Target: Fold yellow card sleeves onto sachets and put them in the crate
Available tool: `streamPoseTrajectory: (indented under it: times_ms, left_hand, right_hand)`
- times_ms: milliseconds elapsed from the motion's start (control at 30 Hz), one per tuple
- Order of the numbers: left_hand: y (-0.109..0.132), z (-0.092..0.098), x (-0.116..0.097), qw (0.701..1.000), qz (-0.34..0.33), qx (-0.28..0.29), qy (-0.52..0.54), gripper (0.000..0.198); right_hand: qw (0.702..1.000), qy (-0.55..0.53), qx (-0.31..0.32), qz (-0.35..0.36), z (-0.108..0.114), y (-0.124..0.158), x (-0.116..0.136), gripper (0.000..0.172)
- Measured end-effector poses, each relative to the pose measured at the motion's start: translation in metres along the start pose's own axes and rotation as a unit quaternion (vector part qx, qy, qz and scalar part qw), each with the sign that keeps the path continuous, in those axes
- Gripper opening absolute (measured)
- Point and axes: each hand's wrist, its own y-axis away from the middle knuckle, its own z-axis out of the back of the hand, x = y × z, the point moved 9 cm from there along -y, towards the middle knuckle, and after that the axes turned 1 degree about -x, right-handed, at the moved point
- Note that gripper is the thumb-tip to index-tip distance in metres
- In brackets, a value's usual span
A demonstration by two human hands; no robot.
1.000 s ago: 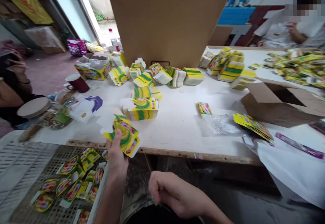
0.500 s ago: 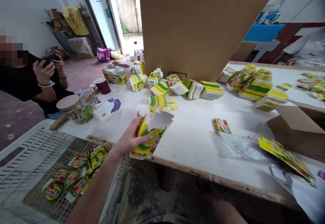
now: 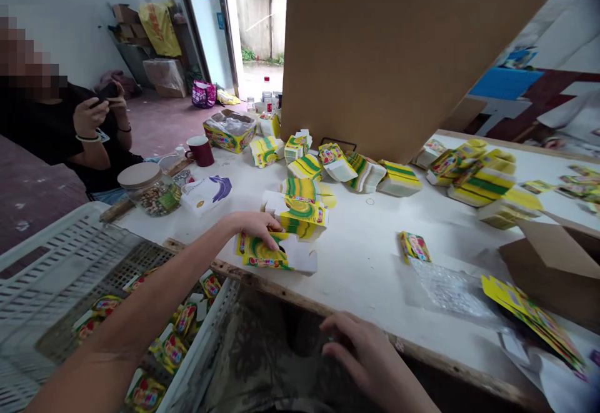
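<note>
My left hand is closed over a stack of flattened crayon boxes, yellow and green with white flaps, lying at the table's front edge. Its thumb presses on the printed face; the other fingers are partly hidden behind. Just beyond it another pile of flat crayon boxes leans on the table. Over my lap, just off the table's edge, my right hand hovers with fingers loosely bent and apart; I see nothing held in it. Below my left arm, a white plastic basket holds several small crayon boxes.
Bundles of flat boxes line the table's back, before a large cardboard sheet. A jar, a mug and a tissue pack stand left. An open carton sits right. Beyond, a person holds a phone.
The stack under my left hand has gone from tilted up to lying flatter on the table. My right hand has risen into view from below. The camera view has shifted slightly.
</note>
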Motion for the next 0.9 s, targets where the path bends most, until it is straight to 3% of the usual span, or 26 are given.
streamPoseTrajectory:
  times_ms: [133, 233, 333, 433, 500, 567, 600, 667, 700, 800, 900]
  left_hand:
    - [-0.002, -0.011, 0.012, 0.998, 0.037, 0.053, 0.015, 0.037]
    - [-0.01, -0.009, 0.016, 0.999, 0.038, 0.034, 0.008, 0.036]
    - [-0.012, 0.004, 0.01, 0.998, 0.016, -0.053, -0.026, 0.033]
    - [0.013, 0.021, -0.002, 0.977, -0.009, -0.209, -0.052, 0.03]
    - [0.046, 0.027, -0.007, 0.941, -0.019, -0.333, -0.051, 0.032]
    - [0.082, 0.02, -0.004, 0.895, -0.027, -0.444, -0.033, 0.039]
    - [0.102, 0.015, 0.002, 0.861, -0.028, -0.508, -0.01, 0.039]
    - [0.142, -0.001, 0.022, 0.759, -0.058, -0.642, 0.086, 0.034]
    - [0.153, -0.013, 0.034, 0.727, -0.068, -0.672, 0.126, 0.032]
    - [0.162, -0.048, 0.067, 0.679, -0.062, -0.69, 0.244, 0.034]
    - [0.167, -0.073, 0.079, 0.62, -0.066, -0.703, 0.343, 0.038]
  right_hand:
    - [0.991, -0.036, -0.077, 0.103, 0.018, -0.036, 0.045, 0.009]
    - [0.972, -0.034, -0.184, 0.142, 0.032, -0.066, 0.061, 0.011]
    - [0.959, 0.032, -0.245, 0.138, 0.033, -0.092, 0.065, 0.024]
    - [0.959, 0.1, -0.242, 0.11, 0.026, -0.108, 0.062, 0.028]
    - [0.958, 0.098, -0.249, 0.102, 0.027, -0.11, 0.057, 0.031]
    - [0.957, 0.081, -0.255, 0.112, 0.03, -0.11, 0.053, 0.036]
    - [0.958, 0.076, -0.251, 0.119, 0.031, -0.111, 0.051, 0.037]
    - [0.96, 0.077, -0.237, 0.125, 0.031, -0.115, 0.048, 0.035]
    - [0.962, 0.082, -0.23, 0.125, 0.031, -0.118, 0.047, 0.032]
    - [0.963, 0.089, -0.225, 0.117, 0.033, -0.125, 0.047, 0.028]
    - [0.965, 0.054, -0.235, 0.105, 0.038, -0.123, 0.048, 0.022]
